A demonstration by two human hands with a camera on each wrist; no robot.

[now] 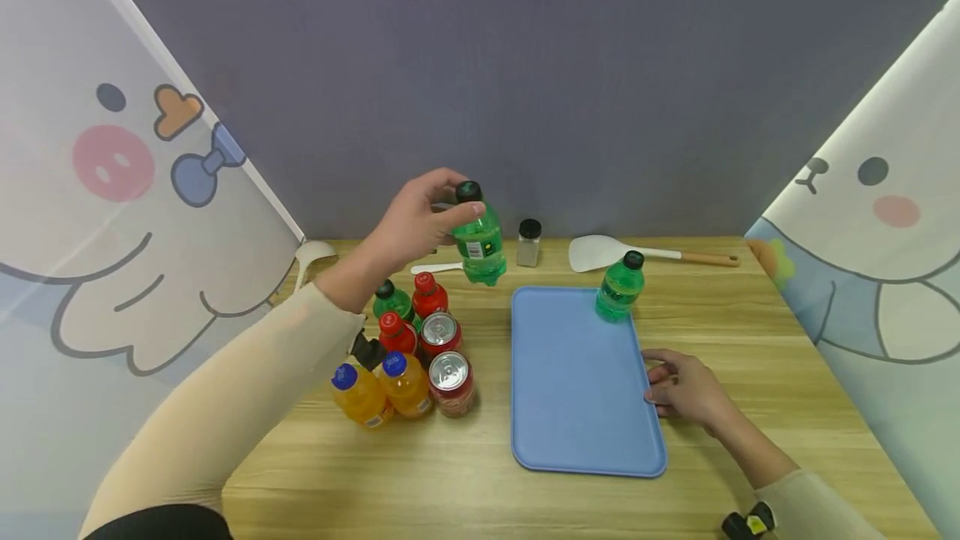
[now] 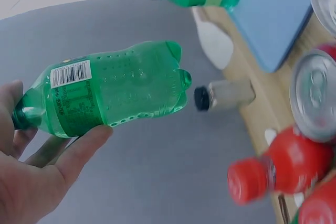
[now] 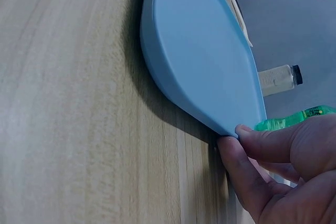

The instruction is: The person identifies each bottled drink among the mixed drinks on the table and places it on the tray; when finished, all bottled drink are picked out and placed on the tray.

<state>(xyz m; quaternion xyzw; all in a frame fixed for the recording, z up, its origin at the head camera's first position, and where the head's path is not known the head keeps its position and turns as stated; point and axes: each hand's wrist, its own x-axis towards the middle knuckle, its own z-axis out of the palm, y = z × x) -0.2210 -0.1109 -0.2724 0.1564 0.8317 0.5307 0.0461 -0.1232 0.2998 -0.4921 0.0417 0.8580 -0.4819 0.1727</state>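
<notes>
My left hand [image 1: 420, 227] grips a green soda bottle [image 1: 478, 238] by its neck and holds it in the air above the table, left of the blue tray [image 1: 570, 407]. In the left wrist view the same green bottle [image 2: 113, 94] lies across my fingers [image 2: 79, 153]. A second green bottle [image 1: 619, 287] stands upright on the tray's far right corner. My right hand [image 1: 678, 386] rests on the table with its fingertips [image 3: 247, 137] against the tray's right rim [image 3: 210, 114].
A cluster of bottles and cans stands left of the tray: orange bottles [image 1: 382, 390], red bottles [image 1: 429, 297], a green one [image 1: 392, 300] and two red cans [image 1: 450, 382]. A small shaker jar [image 1: 528, 242], a white spatula [image 1: 622, 253] and a white spoon lie at the back.
</notes>
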